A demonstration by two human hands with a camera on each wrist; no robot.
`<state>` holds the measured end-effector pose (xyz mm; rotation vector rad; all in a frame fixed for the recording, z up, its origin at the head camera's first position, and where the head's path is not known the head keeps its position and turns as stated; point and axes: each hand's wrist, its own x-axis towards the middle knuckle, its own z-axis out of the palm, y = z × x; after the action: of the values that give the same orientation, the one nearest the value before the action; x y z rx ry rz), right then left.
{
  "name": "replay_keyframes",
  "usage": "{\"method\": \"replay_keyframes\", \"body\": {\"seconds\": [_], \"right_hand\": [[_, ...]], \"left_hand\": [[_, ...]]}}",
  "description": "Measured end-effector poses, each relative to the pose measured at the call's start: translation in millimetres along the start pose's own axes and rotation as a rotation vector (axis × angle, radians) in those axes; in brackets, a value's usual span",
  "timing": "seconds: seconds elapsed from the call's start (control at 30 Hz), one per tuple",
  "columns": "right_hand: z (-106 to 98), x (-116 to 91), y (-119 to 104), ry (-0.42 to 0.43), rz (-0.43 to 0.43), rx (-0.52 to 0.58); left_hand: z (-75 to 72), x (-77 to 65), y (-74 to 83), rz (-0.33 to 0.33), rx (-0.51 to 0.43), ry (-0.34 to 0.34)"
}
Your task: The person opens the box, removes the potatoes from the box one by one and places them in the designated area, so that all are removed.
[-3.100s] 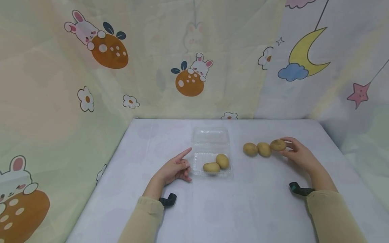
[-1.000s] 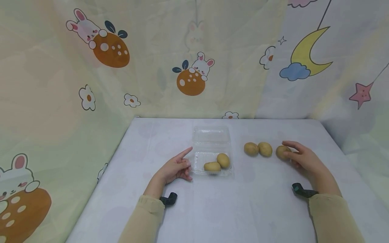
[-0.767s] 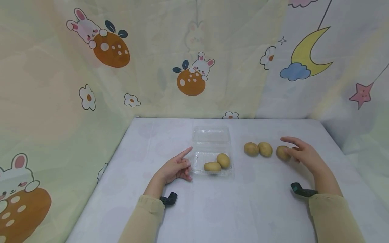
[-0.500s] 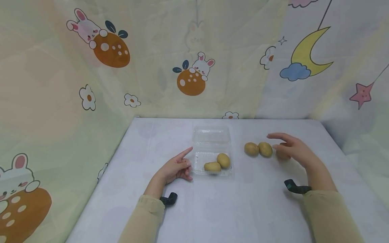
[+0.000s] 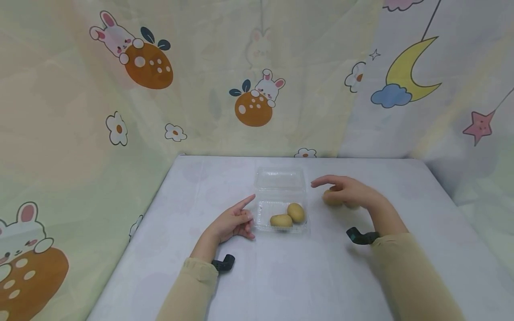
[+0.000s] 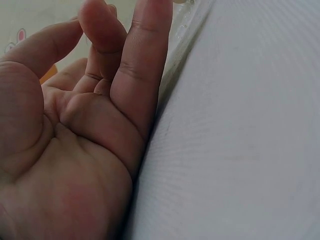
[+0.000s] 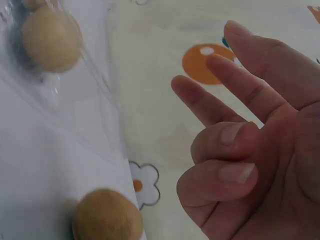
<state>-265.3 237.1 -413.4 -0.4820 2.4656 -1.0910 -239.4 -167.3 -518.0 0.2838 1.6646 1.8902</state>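
Observation:
A clear plastic clamshell box [image 5: 263, 216] lies unfolded on the table, its lid [image 5: 280, 179] laid back. Two potatoes sit in the base, one lying lengthwise [image 5: 281, 220] and one beside it [image 5: 296, 212]. My left hand [image 5: 230, 224] rests on the table at the box's left side, index finger pointing out, the others loosely bent, palm bare in the left wrist view. My right hand [image 5: 351, 191] hovers over the potatoes right of the box, holding nothing, two fingers bent. Beneath it the leftmost potato [image 5: 330, 199] shows partly; another [image 5: 352, 206] barely shows, and the third is hidden.
A white cloth covers the table [image 5: 289, 276]. Behind and beside it hangs a patterned curtain [image 5: 201, 80] with rabbits, flowers and a moon. Each wrist carries a small black camera, such as the right one [image 5: 361, 236].
My right hand set the rightmost potato down a little to the right, let go, then moved left over the other potatoes. The left hand has stayed put.

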Motion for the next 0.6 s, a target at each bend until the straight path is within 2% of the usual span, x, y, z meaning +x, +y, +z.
{"method": "replay_keyframes", "body": {"seconds": [0.23, 0.47, 0.6], "right_hand": [[18.5, 22.4, -18.9, -0.144, -0.039, -0.027], [33.0, 40.1, -29.0, -0.28, -0.116, -0.037], [41.4, 45.9, -32.5, -0.367, -0.104, -0.046]], "left_hand": [[0.1, 0.0, 0.4, -0.007, -0.002, 0.001], [0.5, -0.5, 0.4, 0.003, 0.005, -0.003], [0.6, -0.7, 0.3, 0.009, 0.014, -0.003]]}}
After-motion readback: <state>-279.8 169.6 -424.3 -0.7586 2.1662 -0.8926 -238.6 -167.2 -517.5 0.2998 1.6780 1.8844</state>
